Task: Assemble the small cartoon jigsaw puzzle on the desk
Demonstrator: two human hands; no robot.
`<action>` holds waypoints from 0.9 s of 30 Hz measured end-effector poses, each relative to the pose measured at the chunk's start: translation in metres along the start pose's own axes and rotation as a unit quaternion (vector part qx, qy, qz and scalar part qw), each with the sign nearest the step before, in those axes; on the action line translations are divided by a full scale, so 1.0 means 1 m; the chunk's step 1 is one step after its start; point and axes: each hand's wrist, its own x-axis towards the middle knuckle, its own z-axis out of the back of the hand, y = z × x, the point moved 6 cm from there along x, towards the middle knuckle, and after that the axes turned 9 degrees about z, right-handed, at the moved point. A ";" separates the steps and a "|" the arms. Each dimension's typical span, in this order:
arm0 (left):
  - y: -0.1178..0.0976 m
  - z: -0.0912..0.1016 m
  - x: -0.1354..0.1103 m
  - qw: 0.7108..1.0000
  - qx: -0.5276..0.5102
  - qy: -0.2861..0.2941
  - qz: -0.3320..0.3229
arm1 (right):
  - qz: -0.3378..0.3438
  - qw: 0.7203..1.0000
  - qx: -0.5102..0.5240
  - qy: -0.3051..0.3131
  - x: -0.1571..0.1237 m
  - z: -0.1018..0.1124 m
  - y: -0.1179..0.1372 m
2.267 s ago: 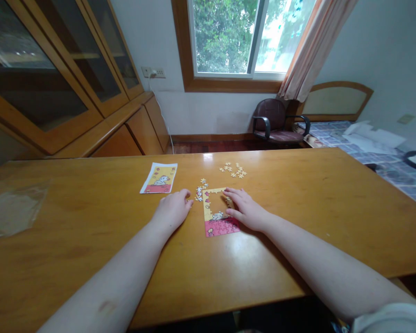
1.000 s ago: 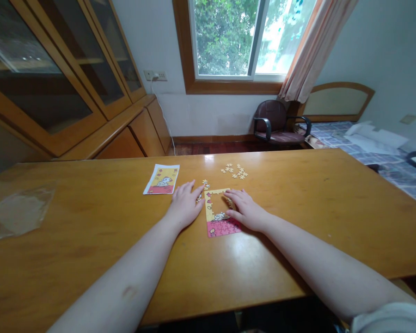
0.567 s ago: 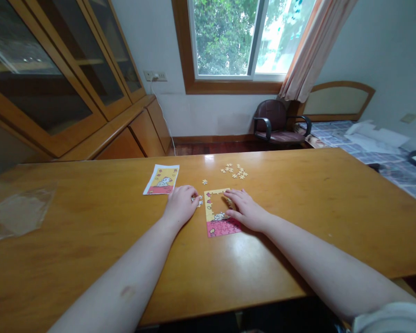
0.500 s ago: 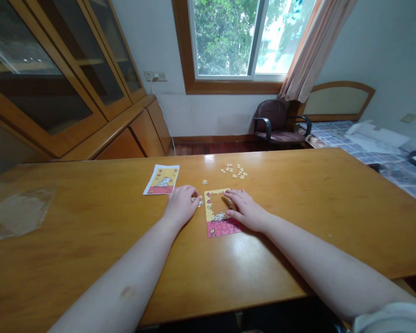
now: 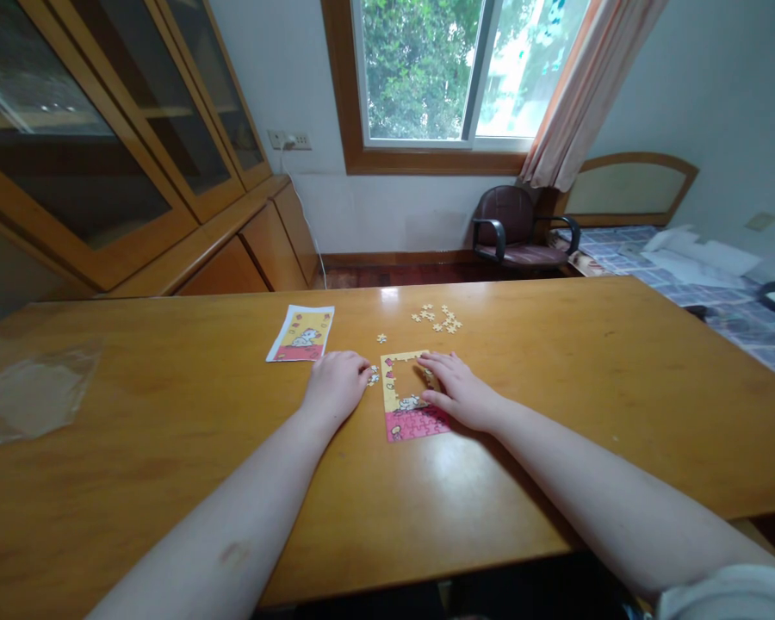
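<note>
A partly built jigsaw puzzle (image 5: 408, 412) with a yellow border and pink bottom lies on the wooden table (image 5: 555, 405); its middle is unfilled. My right hand (image 5: 460, 392) rests flat on the puzzle's right edge, fingers spread. Just left of the puzzle, my left hand (image 5: 336, 385) is curled with its fingertips on a few loose pieces (image 5: 374, 375). What those fingers pinch, if anything, is hidden.
A reference picture card (image 5: 300, 333) lies left of the hands. More loose pieces (image 5: 437, 318) are scattered beyond the puzzle, with a single piece (image 5: 381, 338) nearer. A clear plastic bag (image 5: 29, 393) is at the far left. Cabinets, a window, a chair (image 5: 514, 226) and a bed stand behind.
My left hand reached forward with fingers stretched over the loose pieces, then drew back and curled its fingers on them. My right hand stayed on the puzzle.
</note>
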 end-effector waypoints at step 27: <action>-0.039 -0.002 -0.026 0.956 -0.257 0.094 -0.103 | 0.093 0.994 0.055 -0.028 0.002 0.006 0.016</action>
